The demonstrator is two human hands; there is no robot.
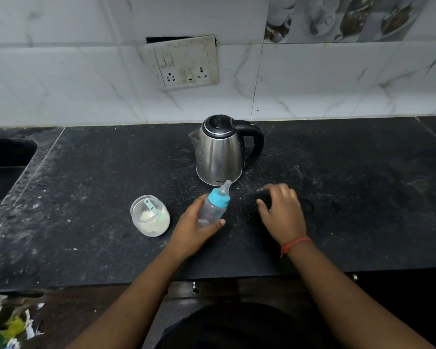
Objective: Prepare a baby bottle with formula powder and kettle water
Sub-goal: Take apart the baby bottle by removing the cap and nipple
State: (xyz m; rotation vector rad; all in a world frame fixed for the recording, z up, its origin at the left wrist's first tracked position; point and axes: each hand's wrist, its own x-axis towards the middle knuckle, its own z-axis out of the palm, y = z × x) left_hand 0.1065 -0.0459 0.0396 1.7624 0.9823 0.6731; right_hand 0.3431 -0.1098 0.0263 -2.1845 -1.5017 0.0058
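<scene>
My left hand (pixel 191 229) grips a clear baby bottle (pixel 212 210) with a teal collar and teat, tilted to the right just above the black counter (pixel 86 172). An open clear jar of white formula powder (pixel 150 215), a teal scoop standing in it, sits left of that hand. The steel kettle (pixel 219 152), lid down and black handle pointing right, stands just behind the bottle. My right hand (pixel 281 212) lies to the bottle's right, fingers curled over a small dark round lid (pixel 265 199) on the counter; the lid blends into the dark surface.
A dark sink (pixel 3 167) is sunk into the counter at the far left. A socket panel (pixel 186 64) hangs on the tiled wall behind the kettle. The counter is dusted with white specks. Its front edge runs just below my forearms.
</scene>
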